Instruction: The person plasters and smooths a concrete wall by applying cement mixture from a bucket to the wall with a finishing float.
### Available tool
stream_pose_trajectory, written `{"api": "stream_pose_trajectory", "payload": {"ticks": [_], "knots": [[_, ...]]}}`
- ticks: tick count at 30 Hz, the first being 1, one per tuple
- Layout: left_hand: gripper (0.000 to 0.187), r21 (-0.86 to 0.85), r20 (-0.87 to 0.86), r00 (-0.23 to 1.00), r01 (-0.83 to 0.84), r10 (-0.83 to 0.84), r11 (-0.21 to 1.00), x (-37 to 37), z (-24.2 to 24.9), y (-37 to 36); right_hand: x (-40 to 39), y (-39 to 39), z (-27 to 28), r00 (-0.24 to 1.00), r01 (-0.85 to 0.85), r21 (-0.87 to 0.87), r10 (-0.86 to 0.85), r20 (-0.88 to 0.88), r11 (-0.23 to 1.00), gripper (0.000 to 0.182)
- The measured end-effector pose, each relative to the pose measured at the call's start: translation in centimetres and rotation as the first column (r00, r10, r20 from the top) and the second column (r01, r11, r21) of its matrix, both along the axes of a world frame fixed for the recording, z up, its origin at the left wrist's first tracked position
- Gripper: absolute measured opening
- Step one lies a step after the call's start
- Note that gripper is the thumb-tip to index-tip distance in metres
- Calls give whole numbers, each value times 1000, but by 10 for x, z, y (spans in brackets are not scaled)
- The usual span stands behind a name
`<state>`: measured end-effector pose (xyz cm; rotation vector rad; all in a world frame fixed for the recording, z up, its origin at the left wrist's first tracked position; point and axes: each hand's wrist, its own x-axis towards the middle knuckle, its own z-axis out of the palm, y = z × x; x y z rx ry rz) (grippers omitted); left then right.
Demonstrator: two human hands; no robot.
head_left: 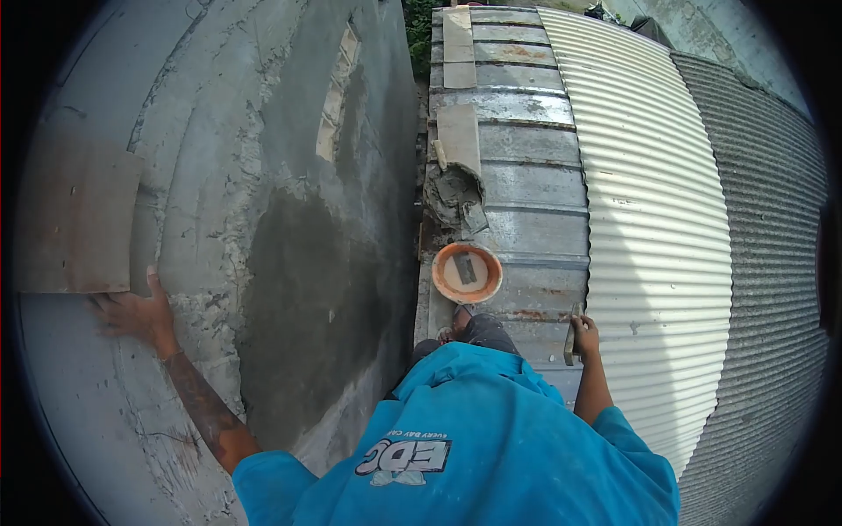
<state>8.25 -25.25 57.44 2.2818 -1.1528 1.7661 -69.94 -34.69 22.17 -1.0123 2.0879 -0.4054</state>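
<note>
At the left, my left hand (139, 316) lies with spread fingers against the rough wall (206, 202), just under the lower edge of a brown board (79, 219). My right hand (585, 335) is closed round a flat trowel-like tool (573, 337), held out over the metal roof. Between the arms, an orange-rimmed basin (498, 273) rests on the roof with a dark rectangular piece (467, 266) in it. Beyond the basin is a container of grey mortar (452, 188), with a scoop or trowel blade (474, 217) at its near edge.
A damp, dark plaster patch (298, 298) covers part of the wall, below a narrow opening (338, 92). Metal roofing (531, 188) runs ahead, with flat boards (459, 131) along its left side. Pale corrugated sheets (658, 202) and darker ones (763, 202) lie to the right.
</note>
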Motion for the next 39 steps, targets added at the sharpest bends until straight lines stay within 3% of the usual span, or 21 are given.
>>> {"api": "stream_pose_trajectory", "payload": {"ticks": [5, 9, 14, 20, 23, 30, 32, 35, 38, 39], "knots": [[72, -80, 26, 998, 66, -64, 995, 17, 1, 10, -3, 9, -2, 993, 100, 72, -105, 62, 992, 50], [66, -103, 13, 999, 41, -40, 994, 20, 1, 14, -22, 21, -28, 990, 121, 92, -127, 56, 988, 52], [63, -105, 3, 1000, -6, 6, 994, 29, -1, 17, -19, 27, -1, 942, 302, 110, -314, 117, 947, 56], [66, -152, 4, 991, -129, 131, 980, 38, -1, 16, -51, 76, -39, 883, 434, 137, -450, 131, 891, 52], [67, -265, 22, 992, -116, 127, 957, 44, -6, 1, -59, 102, -43, 851, 466, 152, -488, 191, 872, 52], [64, -313, -41, 961, -271, 272, 910, 31, -9, -16, -58, 158, -21, 707, 637, 260, -685, 178, 725, 51], [66, -341, -48, 960, -276, 276, 899, 34, -12, -19, -52, 172, -19, 670, 672, 264, -720, 181, 692, 51], [83, -506, 13, 993, -95, 118, 857, 33, -11, -36, -40, 189, -22, 630, 707, 265, -754, 187, 656, 51], [91, -674, -106, 994, -102, 41, 732, 23, -5, -51, -32, 199, -29, 605, 732, 245, -772, 196, 636, 52], [92, -672, -104, 991, -132, 84, 728, 25, -5, -50, -29, 202, -32, 600, 736, 242, -775, 201, 632, 52]]}}
